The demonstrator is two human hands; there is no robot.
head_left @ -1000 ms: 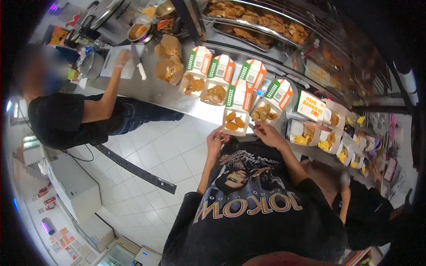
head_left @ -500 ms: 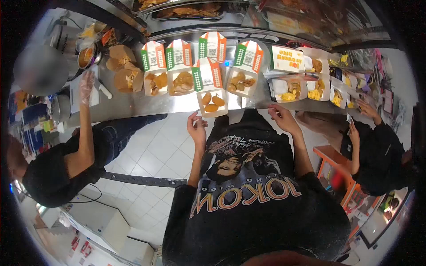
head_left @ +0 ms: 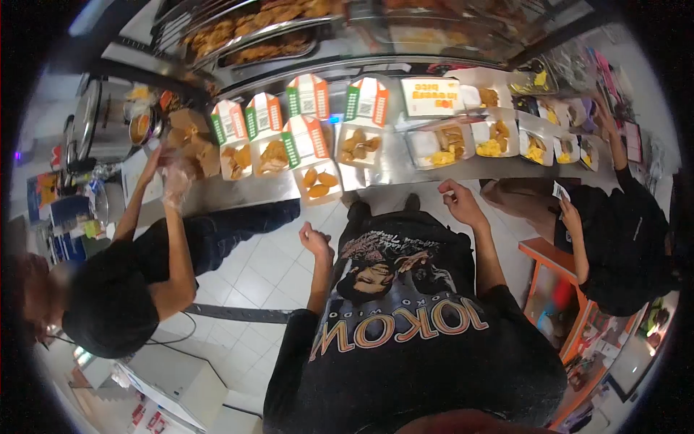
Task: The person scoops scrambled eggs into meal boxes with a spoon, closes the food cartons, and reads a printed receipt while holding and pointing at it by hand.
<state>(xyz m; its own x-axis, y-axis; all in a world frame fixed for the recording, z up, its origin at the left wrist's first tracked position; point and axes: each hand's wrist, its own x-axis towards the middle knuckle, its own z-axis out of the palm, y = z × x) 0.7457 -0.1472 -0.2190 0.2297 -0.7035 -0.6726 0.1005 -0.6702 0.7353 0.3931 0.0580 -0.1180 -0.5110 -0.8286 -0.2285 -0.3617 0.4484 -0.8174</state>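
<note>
Both the left hand (head_left: 315, 240) and the right hand (head_left: 463, 203) hang apart from the surface (head_left: 394, 168), their fingers loosely curled and released, holding nothing. On it stand five open green-and-orange boxes (head_left: 306, 139), four showing food; the one nearest the left hand holds three golden pieces (head_left: 318, 181). To the right, five food portions with yellow bits (head_left: 535, 152) form a row.

the view is brightly lit, with white glare on the metal counter (head_left: 394, 173) and soft shine on the floor tiles (head_left: 249, 278). fisheye distortion bends the edges into black corners, and slight blur softens the upper racks.
</note>
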